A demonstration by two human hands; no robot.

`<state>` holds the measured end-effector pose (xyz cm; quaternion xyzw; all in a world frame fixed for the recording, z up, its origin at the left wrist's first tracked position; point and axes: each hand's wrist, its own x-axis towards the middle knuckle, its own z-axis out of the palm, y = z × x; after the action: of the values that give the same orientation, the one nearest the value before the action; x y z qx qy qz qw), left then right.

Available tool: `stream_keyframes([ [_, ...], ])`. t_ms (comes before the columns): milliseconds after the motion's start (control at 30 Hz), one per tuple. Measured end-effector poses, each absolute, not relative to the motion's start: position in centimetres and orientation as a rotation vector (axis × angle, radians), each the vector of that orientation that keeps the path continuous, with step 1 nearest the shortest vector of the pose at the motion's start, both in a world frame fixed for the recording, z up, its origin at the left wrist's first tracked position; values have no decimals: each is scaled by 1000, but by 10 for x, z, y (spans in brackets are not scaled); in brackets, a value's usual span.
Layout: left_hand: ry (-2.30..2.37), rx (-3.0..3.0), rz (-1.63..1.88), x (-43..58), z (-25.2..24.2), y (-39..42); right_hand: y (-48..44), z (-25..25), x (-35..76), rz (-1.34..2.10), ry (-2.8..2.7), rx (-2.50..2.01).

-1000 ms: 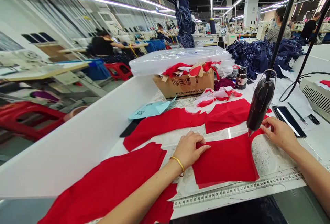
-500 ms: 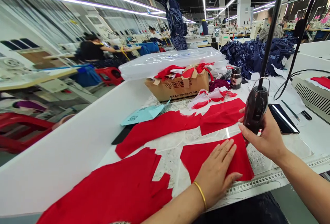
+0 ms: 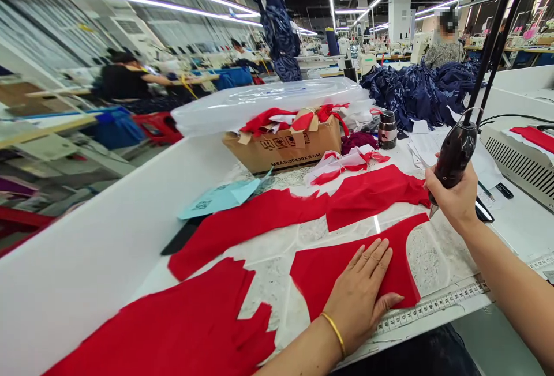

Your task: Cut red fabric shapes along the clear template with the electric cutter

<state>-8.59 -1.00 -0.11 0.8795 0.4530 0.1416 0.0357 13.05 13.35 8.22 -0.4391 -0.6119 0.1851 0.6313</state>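
Observation:
My left hand [image 3: 359,298] lies flat, fingers apart, on a red fabric piece [image 3: 341,275] with a curved cut edge. My right hand [image 3: 450,198] is shut around a black handheld electric fabric cutter [image 3: 454,154], whose metal tip [image 3: 433,210] points down just above the speckled white sheet [image 3: 435,260]. More red fabric lies about: a long strip [image 3: 329,211] above my left hand and a large ragged piece [image 3: 173,324] at lower left. A measuring tape [image 3: 433,307] runs along the near table edge.
Behind the fabric stand a cardboard box [image 3: 281,148] of red and white scraps, a clear plastic tub [image 3: 268,102] and a black jar [image 3: 387,131]. A phone [image 3: 483,211] sits partly behind my right hand. Navy fabric [image 3: 411,93] is heaped beyond, near a co-worker [image 3: 445,47].
My right hand has left the fabric, taken hold of the cutter and raised it. My left hand has gone from curled to flat on the red piece. The whole view has swung, shifting the table leftward.

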Motion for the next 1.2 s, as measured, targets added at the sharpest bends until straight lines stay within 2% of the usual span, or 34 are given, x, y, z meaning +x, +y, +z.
stream_keyframes([
  [933, 1389, 2767, 442, -85, 3, -15, 141, 71, 129, 430, -1305, -989],
  [1200, 1346, 2824, 415, -77, 12, -36, 105, 76, 138, 544, -1340, -926],
])
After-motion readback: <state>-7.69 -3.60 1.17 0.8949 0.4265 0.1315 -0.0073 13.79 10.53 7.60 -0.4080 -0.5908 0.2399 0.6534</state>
